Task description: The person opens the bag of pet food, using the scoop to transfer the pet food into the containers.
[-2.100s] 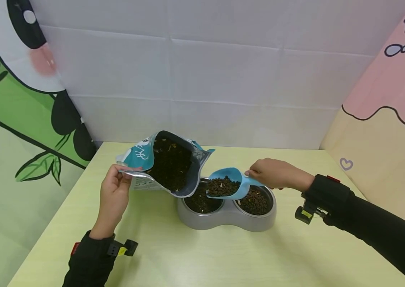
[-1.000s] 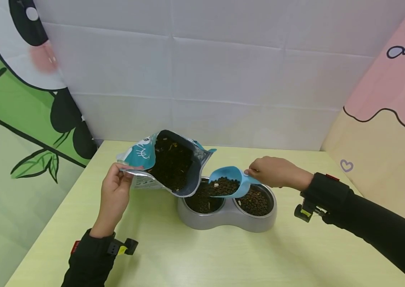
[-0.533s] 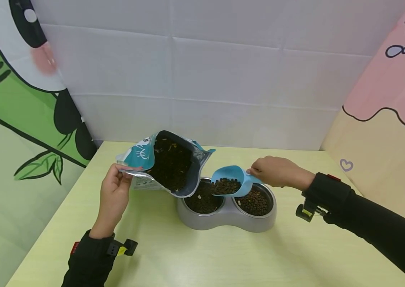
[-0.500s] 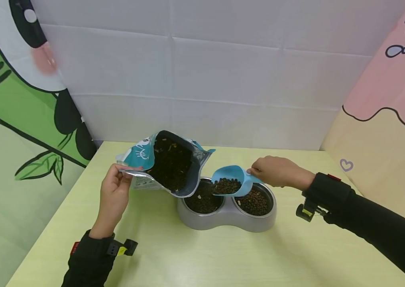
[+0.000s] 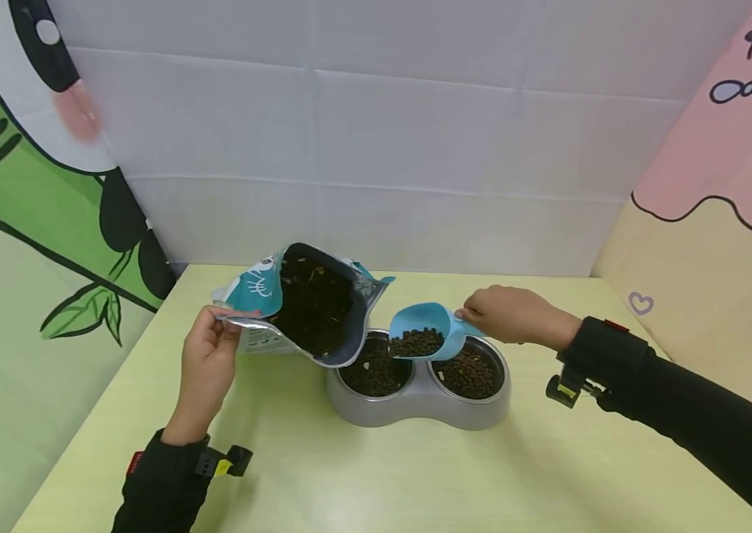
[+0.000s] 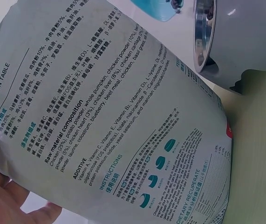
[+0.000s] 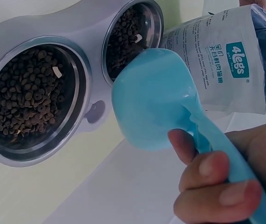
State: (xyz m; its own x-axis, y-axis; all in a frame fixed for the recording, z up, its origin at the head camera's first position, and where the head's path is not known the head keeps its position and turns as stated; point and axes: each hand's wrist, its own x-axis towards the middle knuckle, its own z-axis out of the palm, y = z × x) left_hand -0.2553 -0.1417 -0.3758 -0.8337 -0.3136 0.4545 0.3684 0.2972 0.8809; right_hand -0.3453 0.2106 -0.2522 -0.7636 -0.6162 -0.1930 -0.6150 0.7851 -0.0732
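Observation:
My left hand [image 5: 208, 366] pinches the edge of an open pet food bag [image 5: 257, 291], tilted with its mouth facing me and dark kibble inside. In the left wrist view the printed back of the bag [image 6: 100, 116] fills the picture. My right hand [image 5: 512, 314] grips the handle of a light blue scoop [image 5: 439, 320], which carries brown kibble [image 5: 418, 342]. The scoop hangs over the middle of a grey double pet bowl [image 5: 416, 403], its mouth toward the left bowl. Both bowls hold kibble, and the right wrist view shows the kibble in one [image 7: 25, 91] closely.
The pale yellow table [image 5: 323, 481] bears the double bowl. A whitish sheet [image 5: 403, 148] closes off the back, with cartoon-printed panels [image 5: 702, 163] on the sides. Each wrist wears a black camera band [image 5: 599, 363].
The scoop has risen slightly and the kibble in it sits lower than two seconds ago; pale bits have appeared in the left bowl. The bag stays in place in my left hand.

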